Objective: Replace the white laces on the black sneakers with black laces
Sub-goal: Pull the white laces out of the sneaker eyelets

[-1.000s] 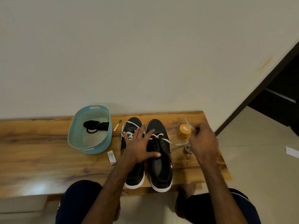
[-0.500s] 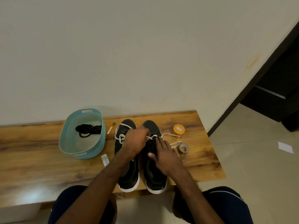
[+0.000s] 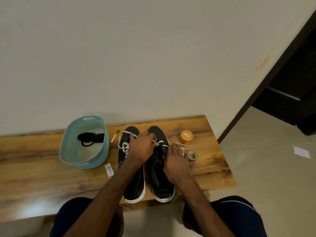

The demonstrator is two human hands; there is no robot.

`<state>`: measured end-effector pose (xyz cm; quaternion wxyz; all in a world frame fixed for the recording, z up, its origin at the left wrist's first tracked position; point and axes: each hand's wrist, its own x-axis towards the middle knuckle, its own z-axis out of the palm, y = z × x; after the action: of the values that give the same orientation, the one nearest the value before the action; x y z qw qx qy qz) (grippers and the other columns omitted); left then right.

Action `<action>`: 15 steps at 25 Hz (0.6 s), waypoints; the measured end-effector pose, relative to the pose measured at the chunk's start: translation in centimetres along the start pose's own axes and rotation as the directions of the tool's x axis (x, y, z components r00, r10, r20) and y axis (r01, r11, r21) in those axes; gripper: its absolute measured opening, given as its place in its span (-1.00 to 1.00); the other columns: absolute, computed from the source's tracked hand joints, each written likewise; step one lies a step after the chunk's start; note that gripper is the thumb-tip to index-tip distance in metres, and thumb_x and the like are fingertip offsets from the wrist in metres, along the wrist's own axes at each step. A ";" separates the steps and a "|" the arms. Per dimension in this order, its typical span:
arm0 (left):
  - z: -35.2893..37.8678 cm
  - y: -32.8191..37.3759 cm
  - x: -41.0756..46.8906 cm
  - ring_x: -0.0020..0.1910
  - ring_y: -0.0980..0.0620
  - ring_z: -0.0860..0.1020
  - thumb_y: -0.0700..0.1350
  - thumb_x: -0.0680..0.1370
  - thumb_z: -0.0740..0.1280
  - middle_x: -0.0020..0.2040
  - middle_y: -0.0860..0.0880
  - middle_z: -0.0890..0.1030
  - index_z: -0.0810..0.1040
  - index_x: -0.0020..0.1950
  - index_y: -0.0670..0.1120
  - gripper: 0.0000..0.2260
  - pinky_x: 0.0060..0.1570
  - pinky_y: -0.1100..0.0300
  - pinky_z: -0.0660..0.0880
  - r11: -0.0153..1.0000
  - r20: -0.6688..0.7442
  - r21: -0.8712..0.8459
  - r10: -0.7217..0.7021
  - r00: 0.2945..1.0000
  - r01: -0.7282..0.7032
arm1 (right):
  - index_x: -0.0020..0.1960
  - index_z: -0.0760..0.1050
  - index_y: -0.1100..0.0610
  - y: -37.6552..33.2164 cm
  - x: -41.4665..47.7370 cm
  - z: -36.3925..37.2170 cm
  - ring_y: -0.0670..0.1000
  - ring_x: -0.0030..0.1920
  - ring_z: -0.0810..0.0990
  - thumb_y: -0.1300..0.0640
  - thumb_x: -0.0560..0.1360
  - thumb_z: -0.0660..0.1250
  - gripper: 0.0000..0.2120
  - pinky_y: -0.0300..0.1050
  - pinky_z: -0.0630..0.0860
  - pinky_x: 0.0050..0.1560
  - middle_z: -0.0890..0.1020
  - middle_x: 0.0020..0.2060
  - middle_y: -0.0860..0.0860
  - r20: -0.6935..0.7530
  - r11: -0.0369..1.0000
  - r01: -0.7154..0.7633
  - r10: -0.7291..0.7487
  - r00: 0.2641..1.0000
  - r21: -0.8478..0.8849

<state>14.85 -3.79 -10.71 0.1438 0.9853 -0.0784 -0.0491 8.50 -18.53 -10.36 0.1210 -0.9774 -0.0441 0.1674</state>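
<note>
Left hand: our left hand pinches the white lace on the right sneaker, probably to tug it free.
Right hand: our right hand lies flat-fingered on that sneaker's outer side, bracing it, we reckon.
Left sneaker: the left sneaker sits alongside at the bench front edge, not yet unlaced.
Black laces: the black laces wait bundled in the teal basket, left of the pair.
In the way: the tape roll and orange jar toward the right end might snag the loose lace.

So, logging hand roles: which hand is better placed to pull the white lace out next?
Left, probably: the left hand pinches the white lace; the right hand lies flat on the sneaker.
</note>
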 end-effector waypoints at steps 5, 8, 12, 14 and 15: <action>0.4 0.6 0.2 0.19 -0.01 0.52 -0.04 0.64 0.24 0.16 0.01 0.53 0.55 0.13 0.02 -0.86 0.39 -0.18 0.28 0.987 -0.035 0.153 0.046 0.998 -0.040 | 0.61 -0.25 0.20 0.1 0.1 0.3 0.08 0.61 -0.13 0.17 0.63 0.13 -0.28 0.06 -0.01 0.59 -0.13 0.62 0.10 0.024 0.992 0.121 -0.122 0.992 0.036; -1.2 -0.6 0.4 -0.09 0.04 0.58 -0.06 0.63 0.28 0.00 0.01 0.62 0.61 0.01 -0.03 -0.87 -0.06 0.09 0.48 0.916 -0.207 -0.373 -0.239 0.949 0.149 | 0.59 -0.26 0.30 -0.1 0.2 0.4 0.14 0.61 -0.09 0.28 0.60 0.16 -0.25 -0.03 -0.04 0.59 -0.10 0.61 0.20 0.034 0.996 0.050 -0.053 0.998 0.070; -2.7 -2.8 0.2 0.04 -0.08 0.59 0.01 0.62 0.29 0.00 -0.03 0.62 0.59 0.03 -0.08 -0.82 -0.05 0.10 0.45 0.882 -0.151 -0.422 -0.296 0.943 0.210 | 0.59 -0.22 0.31 -0.2 0.3 0.5 0.15 0.61 -0.03 0.27 0.61 0.16 -0.28 0.01 0.02 0.59 -0.06 0.61 0.22 0.035 0.992 0.011 -0.016 0.999 0.123; -2.1 -1.7 -0.4 0.16 -0.04 0.53 0.12 0.59 0.30 0.14 0.00 0.57 0.54 0.20 -0.02 -0.71 0.09 0.01 0.48 0.991 -0.121 -0.120 -0.078 0.990 0.064 | 0.60 -0.19 0.30 -0.2 0.2 0.5 0.14 0.61 0.00 0.23 0.61 0.16 -0.29 0.03 0.04 0.59 -0.03 0.61 0.20 0.031 0.993 0.015 -0.018 0.999 0.117; -1.5 -0.9 -0.5 0.24 -0.04 0.48 0.14 0.59 0.29 0.24 0.00 0.53 0.50 0.29 0.02 -0.66 0.19 -0.04 0.45 1.000 -0.073 0.006 0.015 0.997 -0.015 | 0.60 -0.19 0.29 -0.2 0.1 0.5 0.14 0.61 0.01 0.22 0.61 0.16 -0.29 0.04 0.05 0.58 -0.02 0.61 0.20 0.028 0.993 0.017 -0.021 0.999 0.116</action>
<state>14.70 -2.41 -9.50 0.1444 0.9862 -0.0806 -0.0118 8.43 -18.24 -10.83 0.1784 -0.9658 -0.0454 0.1827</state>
